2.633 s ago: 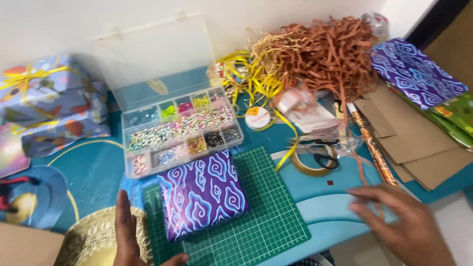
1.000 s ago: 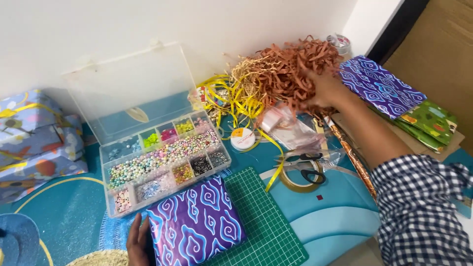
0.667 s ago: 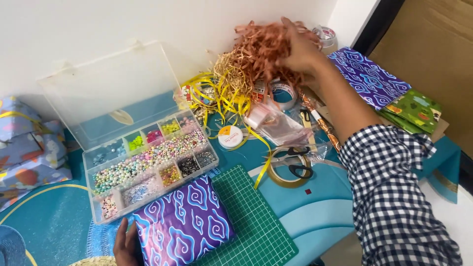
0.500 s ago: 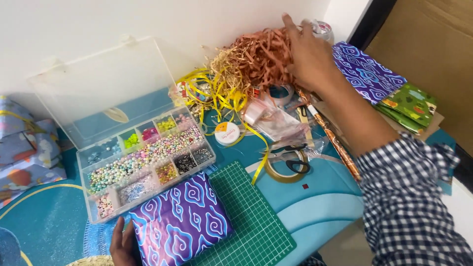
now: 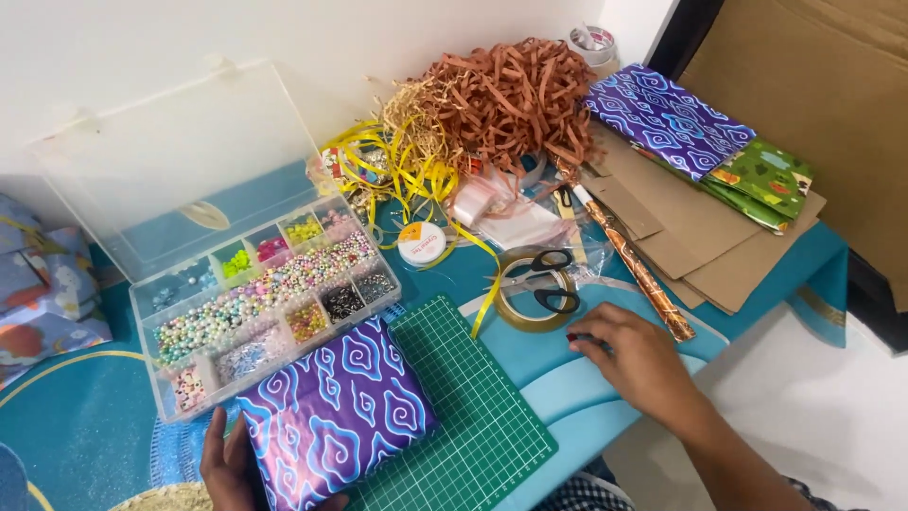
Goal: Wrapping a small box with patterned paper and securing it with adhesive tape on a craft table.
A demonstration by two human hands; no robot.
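My left hand (image 5: 223, 464) grips the left edge of a box wrapped in purple paper with cloud swirls (image 5: 336, 412). The box lies partly on a green cutting mat (image 5: 478, 421). My right hand (image 5: 636, 358) is low on the blue table, right of the mat. Its fingertips pinch a small red piece (image 5: 571, 336) just below a roll of clear tape (image 5: 526, 305). Black-handled scissors (image 5: 547, 281) lie across that roll.
An open clear bead organizer (image 5: 265, 303) sits behind the box. Brown shredded paper (image 5: 511, 95), yellow ribbon (image 5: 407, 170) and a white spool (image 5: 421, 244) lie at the back. A copper foil roll (image 5: 636, 270), cardboard sheets (image 5: 695, 237) and folded wrapping paper (image 5: 667, 114) fill the right.
My right hand has left the brown shredded paper at the back and come down to the table by the tape roll. My left hand stays on the wrapped box.
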